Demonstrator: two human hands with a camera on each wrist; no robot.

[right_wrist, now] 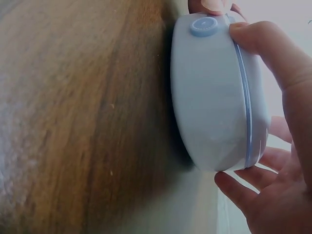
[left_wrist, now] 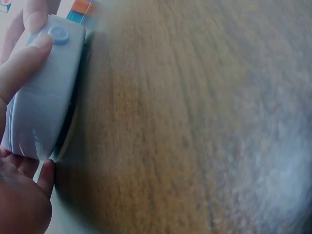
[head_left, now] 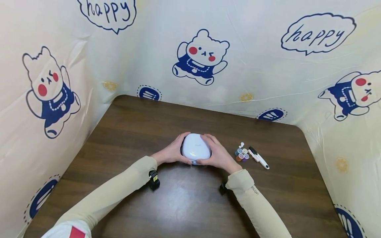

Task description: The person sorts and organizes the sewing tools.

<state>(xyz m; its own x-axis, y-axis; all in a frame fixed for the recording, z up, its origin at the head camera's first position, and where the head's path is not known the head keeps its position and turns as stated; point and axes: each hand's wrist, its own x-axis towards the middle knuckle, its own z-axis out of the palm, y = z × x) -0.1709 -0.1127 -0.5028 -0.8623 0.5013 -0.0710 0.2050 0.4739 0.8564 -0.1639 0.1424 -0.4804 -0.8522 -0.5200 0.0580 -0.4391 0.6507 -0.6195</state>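
Observation:
A rounded, pale blue-white plastic case [head_left: 196, 147] stands at the middle of the table, held between both hands. My left hand [head_left: 172, 151] grips its left side, thumb at the near edge. From the right, my right hand [head_left: 219, 154] holds it the same way, its thumb also near the front. A round button [right_wrist: 204, 26] and a blue seam running along the side show in the right wrist view. Both thumbs lie close to that button in the left wrist view, where the case [left_wrist: 51, 92] appears at the far left. What the case contains is hidden.
Right of the case on the brown wooden table [head_left: 184, 205] lie several small round pots [head_left: 242, 154] with coloured contents. Beside them are a black-and-white pen-like tool [head_left: 259, 158] and small white pieces [head_left: 241, 144]. A printed cloth [head_left: 253, 66] surrounds the table's back and sides.

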